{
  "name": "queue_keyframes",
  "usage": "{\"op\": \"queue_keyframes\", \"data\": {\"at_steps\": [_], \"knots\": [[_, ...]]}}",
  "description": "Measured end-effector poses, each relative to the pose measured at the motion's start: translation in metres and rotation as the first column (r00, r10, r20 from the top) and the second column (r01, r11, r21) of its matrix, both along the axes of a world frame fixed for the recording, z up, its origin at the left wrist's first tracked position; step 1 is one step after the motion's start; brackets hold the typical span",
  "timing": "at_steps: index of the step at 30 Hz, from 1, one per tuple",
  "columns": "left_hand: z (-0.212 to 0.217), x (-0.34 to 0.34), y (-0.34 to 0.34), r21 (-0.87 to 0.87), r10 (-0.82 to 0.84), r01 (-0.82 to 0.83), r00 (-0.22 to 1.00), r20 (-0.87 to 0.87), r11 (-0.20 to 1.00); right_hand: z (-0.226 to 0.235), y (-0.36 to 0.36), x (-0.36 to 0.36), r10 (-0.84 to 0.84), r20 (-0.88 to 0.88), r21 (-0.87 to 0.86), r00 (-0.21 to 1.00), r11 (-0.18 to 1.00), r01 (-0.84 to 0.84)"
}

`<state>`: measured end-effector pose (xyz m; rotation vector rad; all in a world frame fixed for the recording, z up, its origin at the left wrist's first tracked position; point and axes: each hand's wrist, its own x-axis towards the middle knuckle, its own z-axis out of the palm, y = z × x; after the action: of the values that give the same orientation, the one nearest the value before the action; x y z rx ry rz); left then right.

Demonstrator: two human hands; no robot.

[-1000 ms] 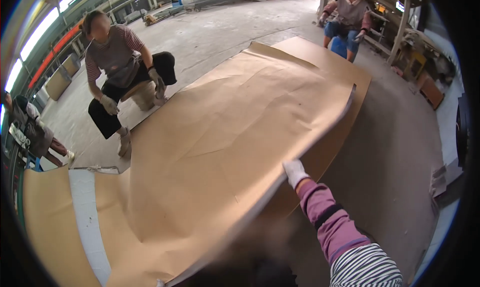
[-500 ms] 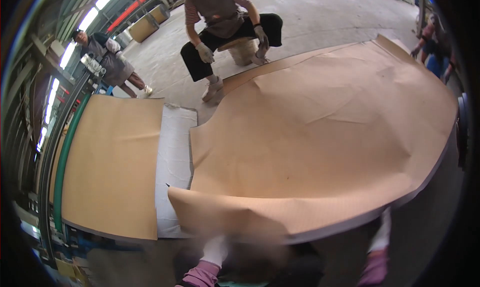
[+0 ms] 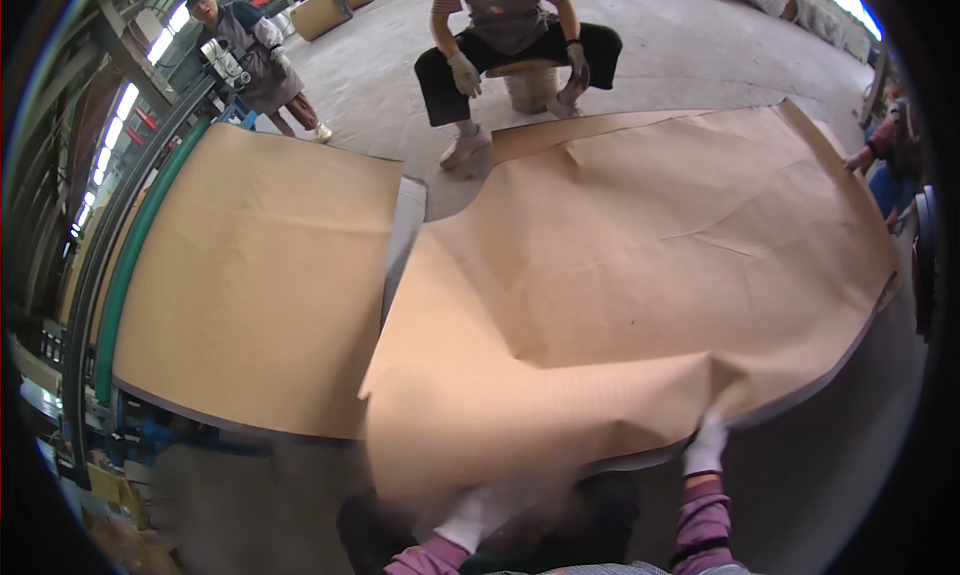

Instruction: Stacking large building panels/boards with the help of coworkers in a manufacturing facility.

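A large sheet of brown paper (image 3: 640, 265) lies spread over a wide low stack on the floor, its near edge lifted and blurred. My left hand (image 3: 480, 515), in a white glove, holds that near edge from below at the bottom centre. My right hand (image 3: 708, 443), also white-gloved with a pink sleeve, grips the near edge further right, where the paper wrinkles. A person in grey gloves (image 3: 515, 50) squats at the far side of the sheet, one hand near its far edge.
A second brown sheet (image 3: 250, 275) lies on a table at the left, bordered by a green rail (image 3: 140, 255). Another person (image 3: 250, 60) stands at the far left. A third person (image 3: 890, 155) is at the right edge. Concrete floor surrounds the stack.
The view has swung left and down. The near edge of the paper has been pulled toward me, and both my gloved hands now hold it.
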<state>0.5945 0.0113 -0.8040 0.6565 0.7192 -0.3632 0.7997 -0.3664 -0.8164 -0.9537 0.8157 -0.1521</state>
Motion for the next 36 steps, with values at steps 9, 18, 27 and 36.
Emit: {"op": "queue_keyframes", "data": {"at_steps": [9,18,27,36], "knots": [[-0.054,0.000,0.130,0.659,-0.069,0.018,0.996,0.051,0.752,-0.121,-0.067,0.015,-0.120,-0.175,-0.163,0.977,0.982,0.092],[0.027,0.055,0.255,0.521,-0.110,0.338,0.902,-0.418,0.784,-0.049,0.060,0.030,0.696,-0.482,0.011,0.532,0.612,-0.791],[-0.124,-0.051,0.358,0.696,0.846,-0.527,0.483,-0.228,0.488,0.063,0.297,0.035,0.724,-0.687,-0.003,-0.064,-0.090,-0.996],[-0.002,0.077,0.402,0.603,0.575,-0.572,0.789,0.217,0.557,0.050,0.473,-0.097,0.948,-0.102,0.816,0.300,0.252,-0.520]]}}
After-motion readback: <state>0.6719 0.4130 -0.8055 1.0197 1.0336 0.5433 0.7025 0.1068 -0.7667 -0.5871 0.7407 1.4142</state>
